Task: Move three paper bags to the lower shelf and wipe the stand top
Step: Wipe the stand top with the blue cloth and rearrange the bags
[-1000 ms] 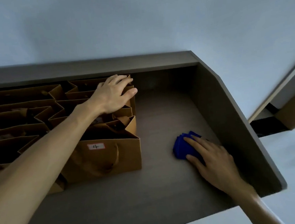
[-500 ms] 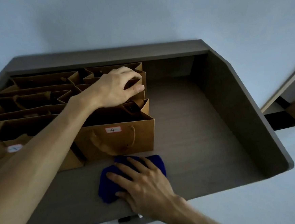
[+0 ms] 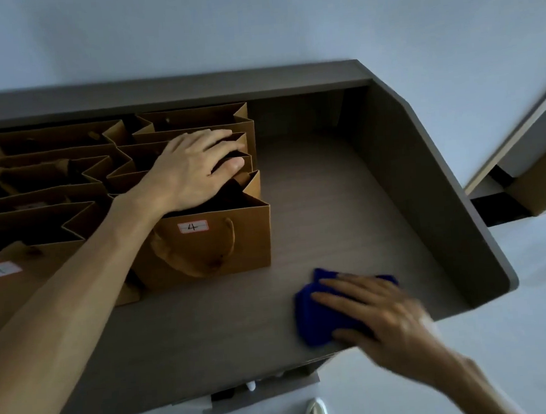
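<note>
While the right hand (image 3: 384, 315) presses the blue cloth (image 3: 319, 317) flat to the stand top (image 3: 330, 202), the wipe will go best, I judge, with the palm kept low and even pressure through the spread fingers, in overlapping strokes that reach the front edge just beneath the wrist and the bare stretch beyond the fingertips. The hand lies open on the cloth, fingers fanned, gripping nothing; it is blurred, so finer detail is lost. The left hand (image 3: 193, 170) rests palm down, fingers loosely apart, on the open tops of the paper bags (image 3: 105, 174); whether the fingertips curl round an edge I cannot tell. Holding there should keep the row from tipping as the cloth passes close. Just below that hand stands the bag labelled 4 (image 3: 209, 244), upright; the rest crowd to its left and behind it. The side wall (image 3: 428, 211) rises to the right of the cloth hand
</note>
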Demonstrator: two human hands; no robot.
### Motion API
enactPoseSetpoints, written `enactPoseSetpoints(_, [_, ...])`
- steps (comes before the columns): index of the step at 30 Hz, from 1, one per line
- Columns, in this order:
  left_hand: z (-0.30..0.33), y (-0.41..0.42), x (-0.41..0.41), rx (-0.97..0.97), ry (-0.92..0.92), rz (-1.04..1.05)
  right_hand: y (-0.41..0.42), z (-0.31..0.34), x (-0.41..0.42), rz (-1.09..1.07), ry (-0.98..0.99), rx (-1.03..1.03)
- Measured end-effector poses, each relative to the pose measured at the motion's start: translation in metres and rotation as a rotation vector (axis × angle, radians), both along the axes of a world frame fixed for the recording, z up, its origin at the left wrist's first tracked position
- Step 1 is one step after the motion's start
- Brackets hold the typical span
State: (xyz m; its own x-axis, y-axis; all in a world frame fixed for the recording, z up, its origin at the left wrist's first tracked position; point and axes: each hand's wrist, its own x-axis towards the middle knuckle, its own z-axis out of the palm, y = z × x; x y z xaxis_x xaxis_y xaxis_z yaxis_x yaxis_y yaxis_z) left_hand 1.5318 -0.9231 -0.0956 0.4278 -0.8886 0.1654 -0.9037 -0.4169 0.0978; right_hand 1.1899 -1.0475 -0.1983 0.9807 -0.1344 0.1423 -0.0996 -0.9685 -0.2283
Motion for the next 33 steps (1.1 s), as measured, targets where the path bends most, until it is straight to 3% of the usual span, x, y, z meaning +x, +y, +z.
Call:
enactPoseSetpoints(3, [-0.001, 0.000, -0.002, -0.010, -0.013, -0.004, -0.043, 0.005, -0.035, -0.224, -0.042, 0.033])
enactPoseSetpoints(6, [0.000, 0.000, -0.005, -0.011, -0.010, 0.008, -0.045, 0.005, -0.034, -0.281, -0.057, 0.004])
enactPoseSetpoints(10, [0.002, 0.001, -0.007, -0.003, -0.003, 0.005, 0.006, -0.001, 0.002, -0.057, -0.037, -0.051])
enactPoseSetpoints(15, [0.001, 0.002, -0.010, 0.004, -0.007, 0.016, 0.089, -0.006, 0.080, 0.327, -0.003, 0.025])
enactPoseSetpoints(21, [0.001, 0.004, -0.009, -0.009, -0.003, 0.003, 0.125, -0.008, 0.126, 0.417, -0.047, 0.013])
enactPoseSetpoints(27, [0.001, 0.007, -0.005, -0.024, 0.025, -0.012, 0.061, -0.005, 0.066, 0.330, -0.015, 0.042])
enactPoseSetpoints(33, [0.009, 0.006, -0.005, -0.057, 0.110, -0.029, -0.034, 0.002, -0.015, -0.077, -0.015, 0.022])
